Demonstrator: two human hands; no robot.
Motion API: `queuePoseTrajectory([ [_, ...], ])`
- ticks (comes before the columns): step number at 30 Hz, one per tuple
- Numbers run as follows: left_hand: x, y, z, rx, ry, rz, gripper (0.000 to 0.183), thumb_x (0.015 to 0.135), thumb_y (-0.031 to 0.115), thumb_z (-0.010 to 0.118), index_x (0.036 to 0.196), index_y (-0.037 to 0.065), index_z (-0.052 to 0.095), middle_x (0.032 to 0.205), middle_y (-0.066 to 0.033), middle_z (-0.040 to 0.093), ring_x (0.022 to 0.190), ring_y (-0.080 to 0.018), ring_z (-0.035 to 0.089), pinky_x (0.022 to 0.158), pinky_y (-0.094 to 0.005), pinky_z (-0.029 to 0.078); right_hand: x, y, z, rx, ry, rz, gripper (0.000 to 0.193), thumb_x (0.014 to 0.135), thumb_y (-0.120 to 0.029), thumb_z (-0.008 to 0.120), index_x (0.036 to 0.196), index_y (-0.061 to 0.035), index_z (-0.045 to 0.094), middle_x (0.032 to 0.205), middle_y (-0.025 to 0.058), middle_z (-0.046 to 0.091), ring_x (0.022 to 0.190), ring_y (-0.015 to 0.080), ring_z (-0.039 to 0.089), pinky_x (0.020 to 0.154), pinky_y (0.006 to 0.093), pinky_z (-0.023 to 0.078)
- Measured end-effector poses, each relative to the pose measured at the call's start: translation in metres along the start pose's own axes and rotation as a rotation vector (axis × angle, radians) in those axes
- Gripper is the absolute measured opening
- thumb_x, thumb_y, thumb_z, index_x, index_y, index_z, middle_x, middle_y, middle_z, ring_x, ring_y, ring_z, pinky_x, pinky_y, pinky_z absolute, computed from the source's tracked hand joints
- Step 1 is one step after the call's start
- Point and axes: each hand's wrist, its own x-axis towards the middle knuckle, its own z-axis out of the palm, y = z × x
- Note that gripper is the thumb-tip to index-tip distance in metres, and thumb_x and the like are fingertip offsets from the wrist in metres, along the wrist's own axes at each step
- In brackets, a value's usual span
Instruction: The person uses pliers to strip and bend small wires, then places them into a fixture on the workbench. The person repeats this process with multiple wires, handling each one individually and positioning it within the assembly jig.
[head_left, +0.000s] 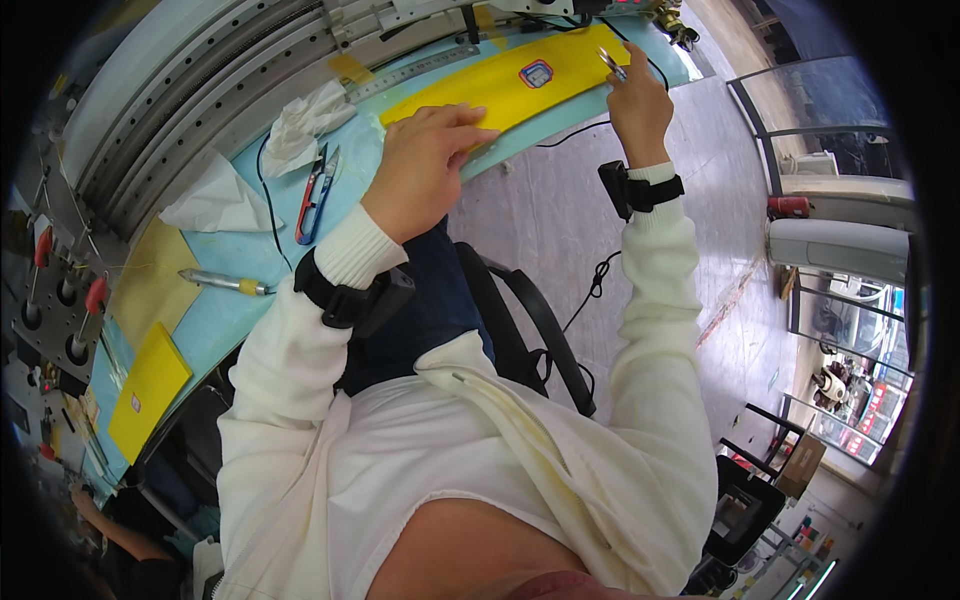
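Note:
A long yellow panel of cloth-like material [450, 103] lies along the light blue table top, bearing a small embroidered-looking badge [536, 74] in red, white and dark blue. My left hand [425, 165] rests on the panel's left part, palm down, fingers stretched out. At the panel's right end, my right hand [640, 110] is closed around a small shiny metal tool [610, 63]; its pointed end is over the yellow surface. Whether that tool is tweezers or small scissors cannot be made out. Both wrists wear black straps with a small device.
Left of my left hand lie thread snips [316, 198], crumpled white tissue [300, 125] and a silver-and-yellow pen-shaped tool [225, 282]. A steel ruler [420, 70] lies behind the panel, beside machine rails [200, 100]. Another yellow piece [150, 395] sits farther left, near another person's arm [120, 530].

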Motion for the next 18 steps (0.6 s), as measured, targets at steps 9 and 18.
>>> queuePoseTrajectory([
  [9, 0.002, 0.022, -0.012, -0.061, -0.003, -0.143, 0.029, 0.092, 0.009, 0.065, 0.121, 0.006, 0.07, 0.126, -0.0143, 0.067, 0.118, -0.0307, 0.06, 0.102, -0.0399, 0.046, -0.024, -0.055, -0.089, 1.364, -0.475, 0.246, 0.053, 0.09, -0.011, 0.073, 0.136, -0.0011, 0.048, 0.093, 0.0018, 0.067, 0.06, 0.0024, 0.045, 0.052, 0.0171, 0.032],
  [18, -0.021, 0.059, -0.064, -1.021, 0.305, -0.416, 0.021, 0.093, 0.011, 0.071, 0.105, -0.006, 0.068, 0.097, -0.0129, 0.074, 0.088, -0.0166, 0.072, 0.085, -0.0253, 0.055, -0.051, -0.164, -0.124, 1.606, -0.542, 0.244, 0.054, 0.083, -0.008, 0.08, 0.128, -0.0033, 0.051, 0.091, 0.0027, 0.071, 0.062, 0.0006, 0.051, 0.049, 0.0166, 0.026],
])
